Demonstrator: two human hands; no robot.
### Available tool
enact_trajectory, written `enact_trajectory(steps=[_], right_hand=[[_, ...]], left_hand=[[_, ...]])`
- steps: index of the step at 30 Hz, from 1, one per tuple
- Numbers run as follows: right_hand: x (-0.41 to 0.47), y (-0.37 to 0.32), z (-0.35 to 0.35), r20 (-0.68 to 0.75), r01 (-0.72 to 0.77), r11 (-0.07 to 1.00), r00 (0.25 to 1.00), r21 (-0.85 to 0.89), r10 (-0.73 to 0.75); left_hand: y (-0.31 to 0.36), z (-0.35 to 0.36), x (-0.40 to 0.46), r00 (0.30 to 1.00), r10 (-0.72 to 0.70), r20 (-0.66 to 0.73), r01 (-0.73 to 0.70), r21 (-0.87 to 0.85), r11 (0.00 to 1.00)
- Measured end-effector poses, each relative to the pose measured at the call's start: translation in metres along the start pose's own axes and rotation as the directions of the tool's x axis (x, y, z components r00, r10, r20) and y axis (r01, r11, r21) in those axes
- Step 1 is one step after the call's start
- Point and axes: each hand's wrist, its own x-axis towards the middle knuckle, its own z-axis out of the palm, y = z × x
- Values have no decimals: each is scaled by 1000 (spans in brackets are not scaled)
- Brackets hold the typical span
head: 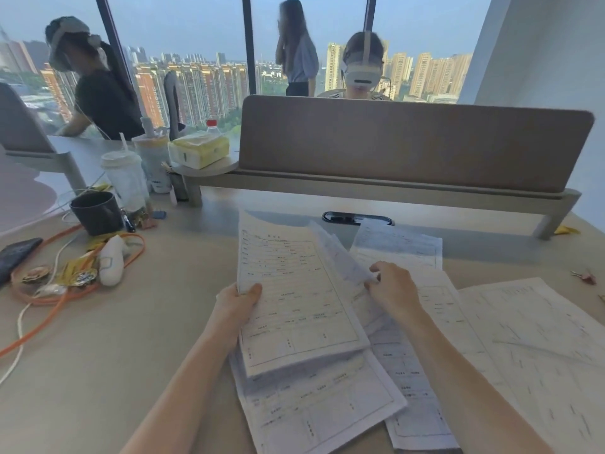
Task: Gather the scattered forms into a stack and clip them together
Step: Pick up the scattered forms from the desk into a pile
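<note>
Partly gathered forms (294,290) in left hand (237,301)

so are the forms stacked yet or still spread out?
Still spread. Left hand holds a few forms raised; loose sheets lie fanned over the desk.

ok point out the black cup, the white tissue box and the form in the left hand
black cup (97,213), head view, on its side wall
tissue box (199,149), head view, on its front face
held form (294,290), head view, on the page's middle
</note>
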Motion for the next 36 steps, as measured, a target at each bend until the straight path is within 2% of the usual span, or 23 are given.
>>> enact_trajectory(steps=[3,7,12,16,19,21,23,24,26,28,30,32,36], right_hand=[[-8,3,-18,51,-18,976,999,215,7],[-40,11,-43,94,-84,858,995,507,42],[-91,22,-50,142,-126,731,989,671,40],[-116,32,-46,231,-195,643,972,740,29],[-123,44,-50,241,-219,662,969,717,59],[-121,60,-53,135,-189,778,982,599,135],[-118,78,-56,-60,-150,947,983,284,173],[-116,86,-56,-132,-168,979,974,112,182],[-113,99,-55,-167,-252,958,959,-135,229],[-111,102,-56,-118,-311,910,950,-274,289],[-104,103,-56,-93,-327,898,945,-294,314],[-95,108,-56,-83,-357,906,934,-228,347],[-83,124,-58,-87,-304,952,948,41,307]], left_hand=[[5,0,-8,999,-39,15,40,-52,998],[14,2,-25,995,-87,55,94,-143,985],[19,16,-48,979,-93,182,138,-255,957],[14,33,-57,979,-33,203,80,-228,970],[7,42,-57,987,8,159,11,-121,993],[3,45,-55,987,51,151,-47,-31,998],[0,47,-55,981,100,167,-114,74,991],[-2,48,-53,978,116,171,-139,129,982],[-4,51,-50,979,120,162,-153,214,965],[-3,54,-48,990,85,108,-114,291,950],[-3,56,-46,997,41,58,-58,319,946],[-4,57,-46,996,32,83,-55,293,955],[-6,57,-43,988,66,138,-97,232,968]])
